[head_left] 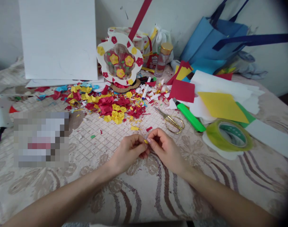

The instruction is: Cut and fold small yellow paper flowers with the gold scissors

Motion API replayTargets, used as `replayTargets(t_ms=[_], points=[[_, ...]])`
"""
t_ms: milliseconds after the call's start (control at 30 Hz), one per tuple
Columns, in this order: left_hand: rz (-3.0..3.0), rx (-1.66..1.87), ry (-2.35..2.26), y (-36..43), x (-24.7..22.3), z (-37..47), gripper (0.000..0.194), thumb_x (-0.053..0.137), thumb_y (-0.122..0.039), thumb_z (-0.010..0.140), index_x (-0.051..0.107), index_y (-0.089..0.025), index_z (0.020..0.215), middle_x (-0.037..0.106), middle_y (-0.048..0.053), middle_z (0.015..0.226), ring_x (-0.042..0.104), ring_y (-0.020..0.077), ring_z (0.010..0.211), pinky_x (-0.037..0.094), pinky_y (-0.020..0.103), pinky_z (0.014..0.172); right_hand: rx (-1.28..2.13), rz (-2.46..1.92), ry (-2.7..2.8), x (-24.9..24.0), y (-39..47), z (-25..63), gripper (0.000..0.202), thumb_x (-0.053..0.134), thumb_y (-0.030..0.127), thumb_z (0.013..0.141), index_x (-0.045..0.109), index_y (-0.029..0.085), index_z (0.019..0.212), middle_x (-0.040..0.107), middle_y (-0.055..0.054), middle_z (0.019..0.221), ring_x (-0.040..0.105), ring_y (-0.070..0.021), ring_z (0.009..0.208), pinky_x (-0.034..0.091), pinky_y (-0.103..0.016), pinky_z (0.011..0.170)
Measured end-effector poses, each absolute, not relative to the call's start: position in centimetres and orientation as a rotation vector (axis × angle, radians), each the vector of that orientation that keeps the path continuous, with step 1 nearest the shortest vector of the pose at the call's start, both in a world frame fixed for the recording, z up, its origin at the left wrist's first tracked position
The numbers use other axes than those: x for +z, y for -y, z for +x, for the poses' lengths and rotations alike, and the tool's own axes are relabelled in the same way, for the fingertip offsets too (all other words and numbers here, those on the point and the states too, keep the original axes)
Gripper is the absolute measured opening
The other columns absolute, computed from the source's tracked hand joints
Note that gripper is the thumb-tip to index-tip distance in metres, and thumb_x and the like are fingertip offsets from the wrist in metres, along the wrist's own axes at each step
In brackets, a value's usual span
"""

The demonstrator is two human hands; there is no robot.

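My left hand (133,147) and my right hand (164,148) meet fingertip to fingertip above the patterned tablecloth. Pinched between them is a small yellow paper piece (146,141), mostly covered by the fingers, so its shape is hard to make out. Just beyond the hands lie a yellow scrap (134,128) and a red scrap (149,129). Gold-handled scissors (173,124) rest past my right hand, beside a green utility knife (191,117). Farther off is a pile of cut paper flowers, yellow ones (117,114) and red ones (106,105).
A white flower-decorated paper lantern (137,67) stands at the back near a gold-lidded jar (164,59). On the right are a tape roll (229,135), yellow paper (223,105), red paper (182,90) and a blue bag (205,41). A glue gun (2,110) and a blurred-out object (41,138) lie left.
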State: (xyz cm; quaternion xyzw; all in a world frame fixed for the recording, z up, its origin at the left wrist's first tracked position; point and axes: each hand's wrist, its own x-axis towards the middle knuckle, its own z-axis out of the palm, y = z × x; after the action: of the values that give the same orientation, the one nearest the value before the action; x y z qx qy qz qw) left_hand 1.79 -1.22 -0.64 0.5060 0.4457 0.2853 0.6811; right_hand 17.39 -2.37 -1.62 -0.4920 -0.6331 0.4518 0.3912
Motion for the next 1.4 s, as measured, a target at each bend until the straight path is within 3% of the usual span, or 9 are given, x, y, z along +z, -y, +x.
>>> replayTargets(t_ms=[300,633,833,967,1167,1267,1400], points=[[1.145,0.622,-0.994,1.1,0.0,1.7,0.011,0.054,-0.017,0.077,0.054,-0.013,0.067,0.06,0.0,0.059,0.055,0.0092,0.054,0.044,0.022,0.056,1.354,-1.185,1.503,-1.4,1.9,18.2,0.009,0.052,0.024,0.088,0.049,0.021,0.096,0.055,0.001,0.08,0.056,-0.0117,0.072,0.048,-0.025,0.065],[0.69,0.45,-0.799,0.4,0.0,0.9,0.01,0.06,-0.021,0.074,0.058,-0.012,0.071,0.058,-0.001,0.061,0.049,0.0041,0.047,0.037,0.017,0.048,0.991,-0.975,1.928,-0.7,1.2,19.3,0.009,0.05,0.016,0.088,0.056,0.022,0.087,0.057,-0.002,0.087,0.056,-0.0158,0.084,0.046,-0.031,0.075],[1.211,0.596,-0.953,0.4,0.0,1.0,0.014,0.062,-0.024,0.074,0.058,-0.014,0.083,0.061,0.001,0.074,0.055,0.0105,0.065,0.043,0.023,0.061,0.876,-1.071,1.98,-0.6,1.5,18.9,0.012,0.048,0.011,0.088,0.052,0.021,0.082,0.054,-0.002,0.084,0.054,-0.0153,0.08,0.043,-0.029,0.072],[1.392,0.655,-1.027,0.7,-0.1,1.1,0.011,0.06,-0.025,0.076,0.057,-0.014,0.076,0.057,-0.001,0.065,0.05,0.0098,0.059,0.04,0.024,0.056,1.0,-1.175,1.858,-0.9,2.0,18.5,0.006,0.048,0.016,0.089,0.049,0.021,0.091,0.055,0.0,0.081,0.054,-0.0135,0.075,0.044,-0.026,0.068],[0.967,0.597,-0.942,0.5,-0.1,1.0,0.012,0.061,-0.024,0.075,0.056,-0.013,0.073,0.059,0.0,0.065,0.053,0.0085,0.057,0.041,0.023,0.057,0.972,-1.111,1.887,-0.7,1.7,19.0,0.014,0.041,0.016,0.091,0.051,0.023,0.098,0.057,-0.002,0.088,0.056,-0.0147,0.08,0.047,-0.029,0.072],[0.798,0.621,-0.918,0.4,-0.1,1.0,0.014,0.064,-0.024,0.073,0.057,-0.012,0.073,0.06,0.0,0.067,0.053,0.0068,0.057,0.039,0.021,0.057,0.858,-0.985,1.999,-0.5,1.3,19.3,0.015,0.047,0.012,0.087,0.054,0.023,0.094,0.056,-0.004,0.097,0.055,-0.0178,0.093,0.046,-0.033,0.08],[0.766,0.614,-0.9,0.4,-0.2,1.0,0.014,0.066,-0.024,0.072,0.057,-0.013,0.073,0.06,0.0,0.066,0.053,0.007,0.057,0.039,0.022,0.058,0.762,-0.924,2.062,-0.7,1.0,19.5,0.011,0.051,0.015,0.087,0.057,0.024,0.088,0.057,-0.004,0.095,0.056,-0.0179,0.091,0.046,-0.035,0.08]])
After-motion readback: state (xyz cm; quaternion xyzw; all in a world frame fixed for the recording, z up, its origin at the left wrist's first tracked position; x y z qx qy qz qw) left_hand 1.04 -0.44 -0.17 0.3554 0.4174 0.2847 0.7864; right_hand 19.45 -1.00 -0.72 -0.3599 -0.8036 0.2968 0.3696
